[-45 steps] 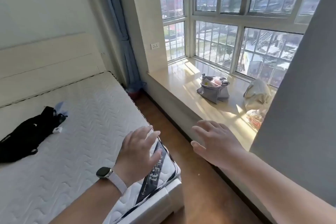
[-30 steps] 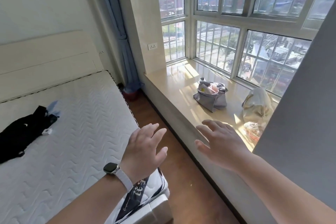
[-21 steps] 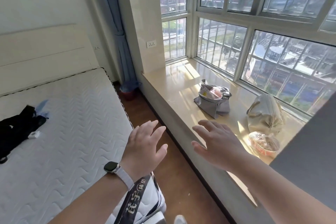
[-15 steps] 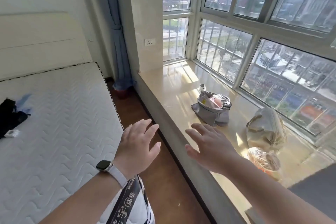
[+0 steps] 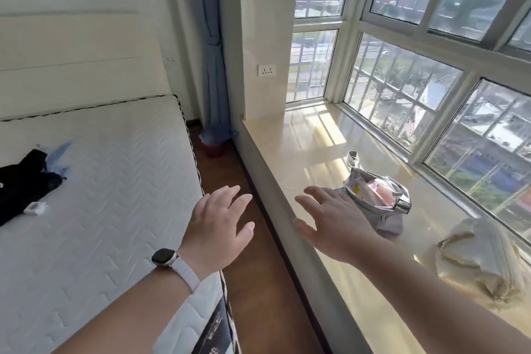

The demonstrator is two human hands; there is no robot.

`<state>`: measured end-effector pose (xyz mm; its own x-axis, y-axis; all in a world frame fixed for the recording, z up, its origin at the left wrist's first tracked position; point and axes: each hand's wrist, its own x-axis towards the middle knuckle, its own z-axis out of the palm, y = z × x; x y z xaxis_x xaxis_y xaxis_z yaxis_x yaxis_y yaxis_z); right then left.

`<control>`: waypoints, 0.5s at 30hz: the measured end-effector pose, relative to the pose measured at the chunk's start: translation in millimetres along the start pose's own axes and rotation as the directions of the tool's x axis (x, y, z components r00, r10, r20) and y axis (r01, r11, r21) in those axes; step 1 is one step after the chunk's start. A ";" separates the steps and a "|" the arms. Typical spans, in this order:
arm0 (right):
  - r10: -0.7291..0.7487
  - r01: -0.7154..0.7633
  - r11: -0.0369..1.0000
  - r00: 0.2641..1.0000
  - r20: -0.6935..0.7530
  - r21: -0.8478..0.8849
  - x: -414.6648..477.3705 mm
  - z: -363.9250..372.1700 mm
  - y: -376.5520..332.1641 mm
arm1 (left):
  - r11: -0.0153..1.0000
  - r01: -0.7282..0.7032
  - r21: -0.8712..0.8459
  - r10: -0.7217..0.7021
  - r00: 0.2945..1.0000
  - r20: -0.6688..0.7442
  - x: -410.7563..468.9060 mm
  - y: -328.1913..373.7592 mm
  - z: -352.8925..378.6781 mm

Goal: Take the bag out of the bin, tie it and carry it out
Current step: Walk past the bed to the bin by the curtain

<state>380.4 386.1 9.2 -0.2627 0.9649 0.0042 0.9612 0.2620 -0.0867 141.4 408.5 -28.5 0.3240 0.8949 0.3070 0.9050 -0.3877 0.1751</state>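
Observation:
A small dark red bin (image 5: 214, 148) stands on the floor in the far corner, at the foot of the blue curtain, with a blue bag (image 5: 209, 135) lining its rim. My left hand (image 5: 218, 223) is raised over the floor gap beside the bed, fingers spread, holding nothing; a watch sits on its wrist. My right hand (image 5: 333, 224) hovers over the edge of the window ledge, also spread and empty. Both hands are well short of the bin.
A bare white mattress (image 5: 100, 195) fills the left, with a black garment (image 5: 23, 181) on it. The stone window ledge (image 5: 301, 146) on the right carries a grey pouch (image 5: 382, 201) and a crumpled pale bag (image 5: 482, 259). A narrow wooden floor strip (image 5: 227, 172) runs to the bin.
The view has moved forward along the gap between bed and ledge and turned right; the bin has come nearer. Both hands stay raised and spread, holding nothing.

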 end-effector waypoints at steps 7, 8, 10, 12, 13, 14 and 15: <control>-0.137 0.137 0.990 0.991 0.004 0.020 79.7 6.8 4.8 | 0.993 0.113 0.027 -0.113 0.994 0.000 38.7 -38.0 14.1; -0.156 0.156 0.988 0.988 0.008 0.015 94.8 8.6 8.0 | 0.991 0.130 0.033 -0.130 0.992 0.001 47.2 -43.6 16.7; -0.197 0.197 0.980 0.980 0.025 0.007 126.1 12.8 15.5 | 0.986 0.158 0.052 -0.158 0.987 -0.001 65.8 -53.7 22.6; -0.238 0.238 0.971 0.970 0.040 0.007 159.0 16.6 23.4 | 0.978 0.190 0.083 -0.190 0.982 -0.004 87.8 -62.7 30.1; -0.259 0.259 0.966 0.965 0.040 0.003 176.2 17.5 27.8 | 0.973 0.212 0.095 -0.212 0.977 -0.008 99.9 -66.8 33.9; -0.280 0.281 0.960 0.959 0.036 -0.003 194.6 17.6 32.9 | 0.966 0.237 0.102 -0.237 0.971 -0.012 112.9 -70.5 37.1; -0.301 0.301 0.954 0.953 0.033 -0.006 212.5 16.6 38.2 | 0.960 0.260 0.108 -0.260 0.965 -0.012 126.2 -73.3 40.1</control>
<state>359.9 600.8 -9.7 -0.5422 0.8402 -0.0029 0.8380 0.5405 -0.0749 127.0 558.7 -40.2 0.0742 0.9623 0.2618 0.9823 -0.1158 0.1471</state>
